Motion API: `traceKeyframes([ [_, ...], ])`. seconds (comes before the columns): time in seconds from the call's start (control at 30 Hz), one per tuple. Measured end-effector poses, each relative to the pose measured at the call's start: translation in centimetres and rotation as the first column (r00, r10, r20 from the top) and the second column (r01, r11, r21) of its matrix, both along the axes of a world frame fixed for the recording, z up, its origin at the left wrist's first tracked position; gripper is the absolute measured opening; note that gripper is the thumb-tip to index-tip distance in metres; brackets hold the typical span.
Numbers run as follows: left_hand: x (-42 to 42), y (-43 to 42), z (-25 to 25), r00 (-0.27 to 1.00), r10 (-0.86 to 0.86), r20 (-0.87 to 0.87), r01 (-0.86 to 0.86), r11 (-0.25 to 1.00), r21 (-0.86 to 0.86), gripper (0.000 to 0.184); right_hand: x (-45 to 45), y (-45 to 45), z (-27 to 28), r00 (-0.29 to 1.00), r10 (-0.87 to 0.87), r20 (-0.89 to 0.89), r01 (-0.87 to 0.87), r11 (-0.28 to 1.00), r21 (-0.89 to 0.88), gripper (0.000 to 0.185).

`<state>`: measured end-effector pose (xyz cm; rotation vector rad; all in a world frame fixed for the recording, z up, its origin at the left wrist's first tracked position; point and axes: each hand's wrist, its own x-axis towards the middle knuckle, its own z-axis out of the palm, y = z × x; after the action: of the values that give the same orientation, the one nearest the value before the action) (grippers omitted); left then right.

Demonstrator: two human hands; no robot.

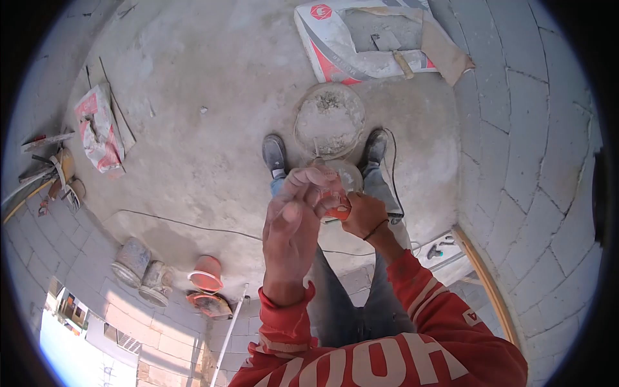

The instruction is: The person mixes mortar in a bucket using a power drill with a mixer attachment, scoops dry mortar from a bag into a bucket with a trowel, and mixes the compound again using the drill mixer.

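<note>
A round bucket [329,119] of pale grey powdery mix stands on the floor between my shoes. My right hand [364,214] is closed around a red power tool [335,205], which looks like a drill, held above and just on my side of the bucket. A thin rod [316,147] shows at the bucket's near edge; its link to the tool is hidden. My left hand [290,222] is beside and partly over the tool, its fingers bent and smeared by motion, so its grip is unclear. Behind the tool is a second pale round container [345,175], partly covered.
A torn-open bag of grey powder [335,55] lies beyond the bucket, near the block wall [516,122]. A crumpled bag [100,132] lies at left. Dirty buckets [132,261] and a red bucket [206,272] stand lower left. A dark cable [187,224] crosses the floor.
</note>
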<state>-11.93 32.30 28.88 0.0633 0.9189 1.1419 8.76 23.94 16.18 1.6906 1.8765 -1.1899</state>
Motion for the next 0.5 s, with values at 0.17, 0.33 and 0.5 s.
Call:
traceKeyframes([
  [0.17, 0.9, -8.4, -18.5, 0.868, -0.396, -0.299, 0.056, 0.676, -0.735, 0.058, -0.3, 0.3, -0.5, 0.998, -0.068, -0.008, 0.069, 0.995, 0.076, 0.032],
  [0.33, 5.4, -10.1, -23.5, 0.858, 0.255, 0.445, 0.038, 0.833, -0.552, 0.049, -0.8, 0.4, -0.9, 0.982, -0.178, -0.057, 0.184, 0.975, 0.126, 0.033],
  [0.5, 6.6, -7.2, -24.7, 0.797, 0.313, 0.517, -0.004, 0.858, -0.513, 0.039, -0.9, 2.0, -1.1, 0.963, -0.265, -0.05, 0.27, 0.956, 0.113, 0.031],
])
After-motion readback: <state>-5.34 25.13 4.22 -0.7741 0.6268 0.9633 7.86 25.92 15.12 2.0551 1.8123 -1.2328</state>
